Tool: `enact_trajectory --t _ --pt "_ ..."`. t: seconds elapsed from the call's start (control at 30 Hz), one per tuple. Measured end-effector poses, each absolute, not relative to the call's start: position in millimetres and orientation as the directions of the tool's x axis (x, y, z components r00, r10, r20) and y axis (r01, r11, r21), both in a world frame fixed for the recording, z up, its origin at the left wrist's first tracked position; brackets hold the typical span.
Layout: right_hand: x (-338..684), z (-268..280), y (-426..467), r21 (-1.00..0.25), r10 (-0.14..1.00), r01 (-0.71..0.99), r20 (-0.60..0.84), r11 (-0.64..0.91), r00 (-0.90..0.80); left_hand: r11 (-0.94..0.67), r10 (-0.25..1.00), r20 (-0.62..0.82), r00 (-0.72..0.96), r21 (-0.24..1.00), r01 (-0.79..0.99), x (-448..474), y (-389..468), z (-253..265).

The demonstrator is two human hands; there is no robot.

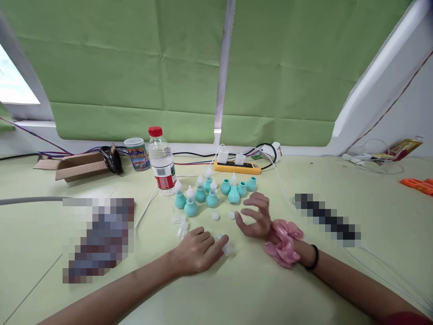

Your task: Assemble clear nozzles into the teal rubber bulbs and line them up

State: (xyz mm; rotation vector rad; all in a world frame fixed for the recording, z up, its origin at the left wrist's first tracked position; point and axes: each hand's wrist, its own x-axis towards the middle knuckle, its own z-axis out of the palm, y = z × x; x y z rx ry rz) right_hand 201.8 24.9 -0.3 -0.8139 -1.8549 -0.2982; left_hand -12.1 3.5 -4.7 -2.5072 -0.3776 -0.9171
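Observation:
My left hand (199, 252) is closed low over the table, a small translucent plastic piece (228, 248) pinched at its thumb and index finger. To the right, my right hand (255, 217) has its fingers curled but apart, with nothing visible between them. Near its thumb tip lies a small whitish tip (232, 215), and another whitish tip (215, 216) rests left of that. Beyond the hands stand several teal squeeze bulbs (191, 208) fitted with clear nozzles. Other teal bulbs (251, 183) have open necks. Clear plastic tubes (183, 229) lie beyond my left hand.
A red-capped water bottle (163, 164) stands behind the bulbs, left of an orange power strip (237, 167) with white chargers. At back left are a printed can (137, 154) and an open cardboard box (81, 167). Cables cross the table; orange scissors-like handles (417, 184) lie far right.

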Motion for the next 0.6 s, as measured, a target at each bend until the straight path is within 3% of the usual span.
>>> enact_trajectory --t 0.1,0.2,0.43,0.6 --pt "195.9 -3.7 47.9 -0.193 0.396 0.672 0.904 0.715 -0.162 -0.871 0.099 0.656 0.748 -0.306 0.385 -12.9 4.5 -8.2" --pt "196.0 -7.2 59.3 -0.309 0.500 0.725 0.864 0.616 -0.057 -0.900 0.142 0.646 0.750 -0.232 0.370 -12.0 2.5 -7.7" --pt "200.8 -16.6 72.6 -0.386 0.681 0.752 0.724 0.535 -0.113 -0.938 0.279 0.555 0.783 -0.016 0.345 -9.1 -4.1 -4.1" --pt "203.0 -18.7 75.5 -0.477 0.725 0.732 0.688 0.487 -0.034 -0.929 0.287 0.641 0.712 0.004 0.371 -10.2 -3.5 -5.0"
